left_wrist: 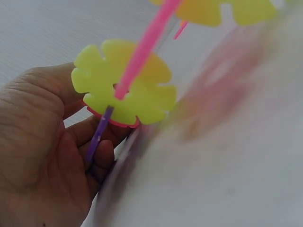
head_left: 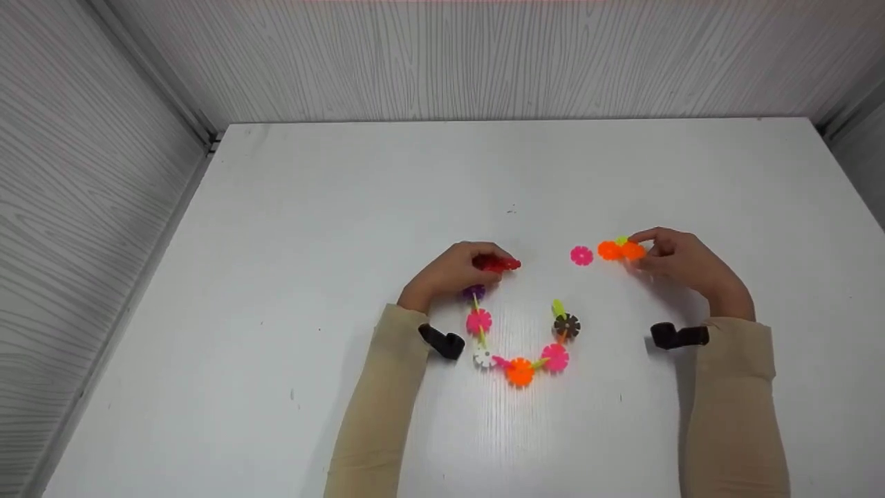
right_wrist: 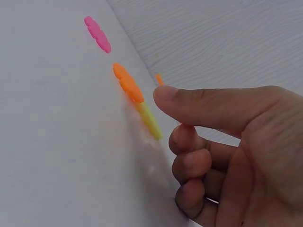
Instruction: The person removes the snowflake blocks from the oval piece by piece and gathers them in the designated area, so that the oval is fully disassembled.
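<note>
In the head view my left hand point(head_left: 460, 266) grips red notched flower discs point(head_left: 508, 264), the end of a curved chain. The chain runs through a purple disc point(head_left: 474, 292), pink, white and orange discs point(head_left: 520, 372) to a dark brown disc point(head_left: 567, 326) and a yellow-green one. The left wrist view shows a yellow-green disc point(left_wrist: 147, 97) in front of the fingers, with a purple disc point(left_wrist: 98, 135) edge-on. My right hand point(head_left: 681, 263) pinches an orange flower disc point(head_left: 632, 250) between thumb and fingers. Another orange disc point(head_left: 609, 250) and a yellow-green one lie right beside it.
A loose pink flower disc point(head_left: 581, 255) lies on the white table point(head_left: 346, 194), left of the orange ones. Grey wood-grain panels point(head_left: 442, 62) rise behind the table and at both sides. A dark strap with a small camera point(head_left: 442, 342) sits at each wrist.
</note>
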`<state>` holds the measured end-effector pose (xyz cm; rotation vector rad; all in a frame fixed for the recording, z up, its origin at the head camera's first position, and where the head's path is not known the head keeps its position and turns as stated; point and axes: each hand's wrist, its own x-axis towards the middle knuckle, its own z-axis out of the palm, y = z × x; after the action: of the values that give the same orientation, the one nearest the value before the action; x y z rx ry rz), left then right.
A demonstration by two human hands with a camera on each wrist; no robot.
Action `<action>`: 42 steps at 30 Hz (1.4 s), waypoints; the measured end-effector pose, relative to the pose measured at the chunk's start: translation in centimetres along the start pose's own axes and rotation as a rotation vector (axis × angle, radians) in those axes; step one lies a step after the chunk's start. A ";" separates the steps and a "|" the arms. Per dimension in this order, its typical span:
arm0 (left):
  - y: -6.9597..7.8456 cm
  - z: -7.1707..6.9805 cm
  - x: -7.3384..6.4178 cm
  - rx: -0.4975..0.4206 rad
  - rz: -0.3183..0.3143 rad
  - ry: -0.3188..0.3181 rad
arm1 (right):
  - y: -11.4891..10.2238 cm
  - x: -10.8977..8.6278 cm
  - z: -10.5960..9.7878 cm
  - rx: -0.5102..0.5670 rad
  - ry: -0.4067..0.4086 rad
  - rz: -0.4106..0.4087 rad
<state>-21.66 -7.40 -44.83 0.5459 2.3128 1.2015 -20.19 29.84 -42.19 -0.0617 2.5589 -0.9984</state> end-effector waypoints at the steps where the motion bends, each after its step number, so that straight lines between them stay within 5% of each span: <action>1: 0.0 0.0 0.0 -0.001 0.000 0.000 | 0.1 0.0 -0.1 -0.004 -0.004 0.003; 14: 0.1 0.0 0.0 0.006 -0.009 0.000 | 0.4 -0.1 -0.1 -0.083 -0.091 0.005; 42: 0.2 0.0 0.0 -0.019 -0.027 0.024 | 0.1 0.0 -0.1 -0.028 -0.074 -0.007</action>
<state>-21.64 -7.23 -44.68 0.4944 2.3191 1.2223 -20.27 30.02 -42.19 -0.1135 2.5075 -0.9456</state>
